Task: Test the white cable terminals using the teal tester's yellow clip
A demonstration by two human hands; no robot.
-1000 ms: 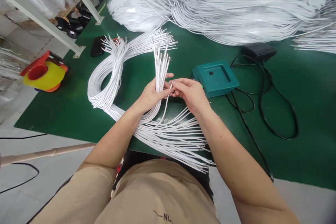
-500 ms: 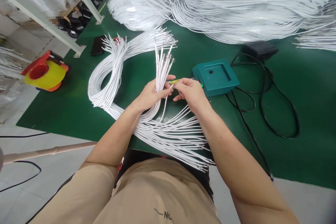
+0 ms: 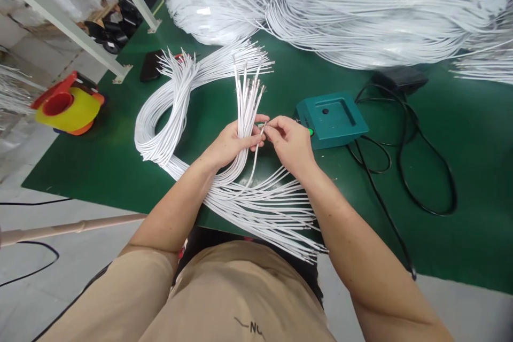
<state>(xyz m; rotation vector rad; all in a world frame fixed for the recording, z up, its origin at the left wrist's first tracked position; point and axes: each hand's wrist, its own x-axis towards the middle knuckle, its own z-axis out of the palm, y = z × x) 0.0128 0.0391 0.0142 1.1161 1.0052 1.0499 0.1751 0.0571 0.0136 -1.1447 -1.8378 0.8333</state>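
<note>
My left hand (image 3: 236, 141) is closed around a bunch of white cables (image 3: 246, 104), whose stripped ends stand up above the fist. Beside it, my right hand (image 3: 290, 141) pinches the tip of a single white cable (image 3: 256, 157) that curves up from the loose ends below. The fingertips of both hands almost meet at that tip. Many more cable ends (image 3: 276, 214) fan out under my right forearm toward the table's front edge. They run on into a looped bundle of white cables (image 3: 150, 123) lying to the left of my hands.
A teal box (image 3: 334, 117) with a green light stands right of my hands, near black cords (image 3: 401, 155) and a black adapter (image 3: 401, 79). Large heaps of white cable (image 3: 360, 10) fill the back. A yellow and red tape dispenser (image 3: 70, 107) sits at left, by a metal frame (image 3: 116, 67).
The yellow piece seen between my hands is no longer visible. My right fingers have shifted slightly and now pinch at the single cable's tip. My left hand keeps its grip.
</note>
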